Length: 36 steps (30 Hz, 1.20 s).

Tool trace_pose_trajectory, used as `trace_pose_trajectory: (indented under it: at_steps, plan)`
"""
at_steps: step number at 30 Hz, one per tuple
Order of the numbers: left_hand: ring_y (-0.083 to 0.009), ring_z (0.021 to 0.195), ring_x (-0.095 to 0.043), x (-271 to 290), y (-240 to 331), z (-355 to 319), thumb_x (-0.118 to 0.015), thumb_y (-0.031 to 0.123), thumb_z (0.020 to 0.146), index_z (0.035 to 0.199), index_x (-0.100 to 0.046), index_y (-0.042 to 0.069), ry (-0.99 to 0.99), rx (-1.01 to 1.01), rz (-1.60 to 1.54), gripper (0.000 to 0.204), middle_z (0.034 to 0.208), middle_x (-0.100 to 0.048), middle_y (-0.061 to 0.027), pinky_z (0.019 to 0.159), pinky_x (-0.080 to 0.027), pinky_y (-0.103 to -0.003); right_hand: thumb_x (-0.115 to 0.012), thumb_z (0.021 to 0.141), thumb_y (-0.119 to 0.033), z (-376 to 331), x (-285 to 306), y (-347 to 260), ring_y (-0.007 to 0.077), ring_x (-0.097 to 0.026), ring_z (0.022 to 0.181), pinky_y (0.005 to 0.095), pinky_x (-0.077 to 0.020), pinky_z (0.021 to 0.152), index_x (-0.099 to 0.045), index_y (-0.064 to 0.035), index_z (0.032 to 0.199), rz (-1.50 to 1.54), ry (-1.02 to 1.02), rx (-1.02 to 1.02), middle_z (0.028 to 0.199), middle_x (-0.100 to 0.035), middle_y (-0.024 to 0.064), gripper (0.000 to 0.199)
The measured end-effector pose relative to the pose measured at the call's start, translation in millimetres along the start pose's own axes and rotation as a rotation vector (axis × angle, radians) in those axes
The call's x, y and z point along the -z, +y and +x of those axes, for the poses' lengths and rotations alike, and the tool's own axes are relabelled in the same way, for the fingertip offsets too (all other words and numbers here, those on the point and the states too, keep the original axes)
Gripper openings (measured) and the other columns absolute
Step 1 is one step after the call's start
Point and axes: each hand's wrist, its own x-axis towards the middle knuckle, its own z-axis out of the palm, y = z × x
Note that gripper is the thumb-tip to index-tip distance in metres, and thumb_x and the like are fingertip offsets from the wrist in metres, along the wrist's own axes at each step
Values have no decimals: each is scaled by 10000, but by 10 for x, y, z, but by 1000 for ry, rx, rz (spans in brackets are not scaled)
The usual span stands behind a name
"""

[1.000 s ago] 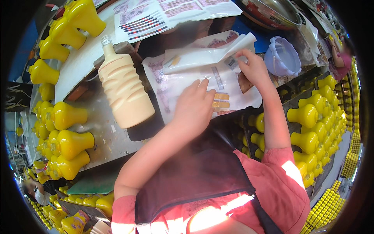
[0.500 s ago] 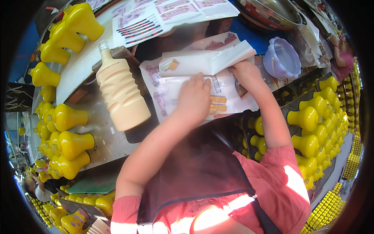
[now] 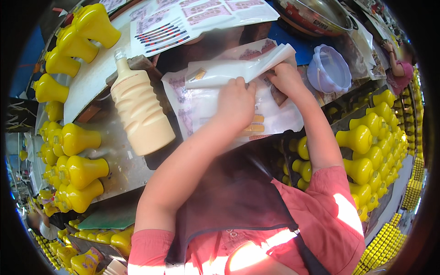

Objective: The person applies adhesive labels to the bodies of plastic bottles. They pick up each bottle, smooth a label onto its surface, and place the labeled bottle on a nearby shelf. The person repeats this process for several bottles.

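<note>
A thin white sheet [image 3: 220, 75], folded back on itself, lies over translucent printed sheets [image 3: 176, 98] with purple patterns and small gold strips [image 3: 255, 128]. My left hand [image 3: 236, 103] rests on this stack, fingers bent and pressed together at the folded sheet's lower edge. At the raised right end of the same sheet, my right hand [image 3: 285, 79] is closed on it, its fingertips partly hidden under the fold. A brown printed patch [image 3: 276, 95] shows between my hands. Left of the stack, a cream ribbed bottle [image 3: 143, 110] lies on its side.
More printed sheets [image 3: 229, 20] cover the board beyond. A lilac bucket [image 3: 328, 68] and a lidded pan [image 3: 316, 16] stand at the far right. Yellow bottles [image 3: 85, 172] line the left side, and racks of yellow bottles [image 3: 360, 140] stand at right. A person [image 3: 399, 68] sits farther off.
My left hand has slid right along the sheet, toward my right hand. The sheet's right end is gathered up more tightly, and the brown patch beneath shows more.
</note>
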Motion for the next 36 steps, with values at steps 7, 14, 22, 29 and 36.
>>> trace_pose_trajectory:
  at_steps: [7,14,22,29,36]
  plan:
    - [-356,1036,-601,-5,-39,86,-610,122,863,1326,-586,24,80,55,-60,474,1077,-608,-198,919,-507,-433,-691,852,-131,-73,109,-40,376,-678,1036,445,-542,909,-768,-98,1107,-8,-73,-21,1162,-704,191,268]
    - [-420,999,-635,4,-27,75,-592,126,880,1323,-581,39,85,61,-150,452,1056,-610,-239,915,-521,-485,-699,845,-148,-108,111,-51,372,-681,1009,444,-547,884,-776,-85,1025,1,18,19,1140,-701,182,206]
    - [-400,994,-652,22,-72,79,-573,171,930,1287,-648,90,99,140,-298,374,1070,-626,-220,914,-524,-489,-702,856,-164,-178,175,-63,383,-672,976,464,-540,861,-764,-103,1029,-44,8,49,1071,-697,186,193]
    - [-401,1085,-632,31,-77,79,-556,174,929,1279,-675,90,86,199,-447,379,1158,-651,-212,964,-497,-490,-683,864,-156,-214,68,-17,382,-669,978,465,-540,847,-748,-99,998,-26,44,111,1062,-699,170,159]
    - [-396,1133,-626,85,-139,27,-577,196,919,1277,-680,91,78,251,-527,387,1235,-650,-203,1007,-488,-464,-673,847,-152,-184,132,-40,385,-673,959,456,-543,839,-752,-92,970,-20,3,54,1020,-707,174,158]
